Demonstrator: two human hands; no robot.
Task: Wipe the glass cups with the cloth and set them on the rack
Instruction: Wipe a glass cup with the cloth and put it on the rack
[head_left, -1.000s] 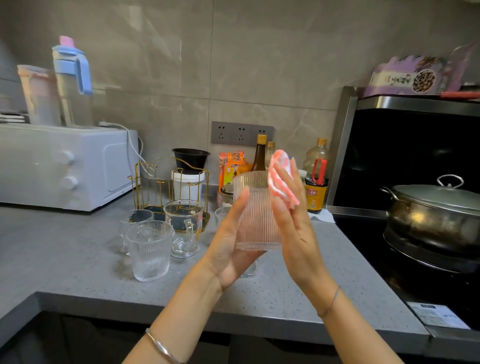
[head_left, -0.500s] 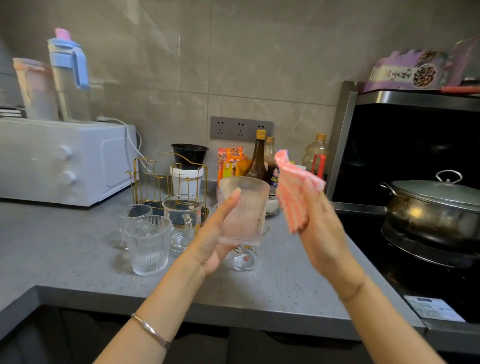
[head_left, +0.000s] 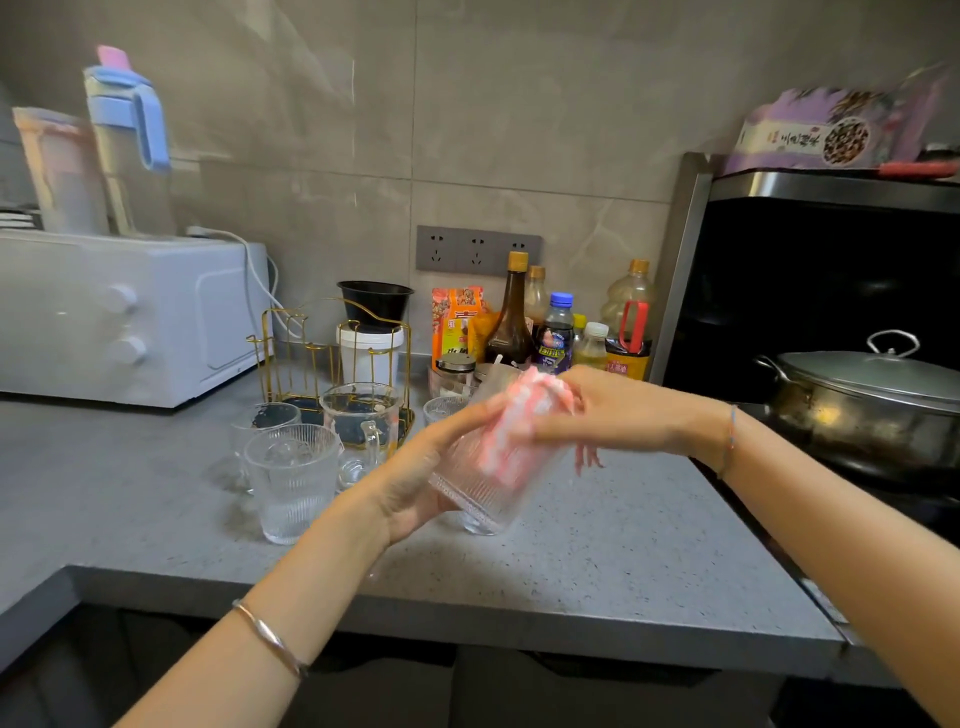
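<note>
Left hand grips the tilted ribbed glass cup; right hand pinches the pink cloth into its mouth.
The cup is held above the counter, front-right of the gold rack; other glass cups stand just before the rack; bottle labels to its right are too blurred to read.

Grey marbled wall tiles rise behind the fingers, with a dark grey triple socket plate set above them. A grey speckled stone countertop lies beneath the fingers, its front edge turning a corner to their lower left. A steel-framed black cooking recess stands to their right. Soft light leaves pale reflections on the tiles.
</note>
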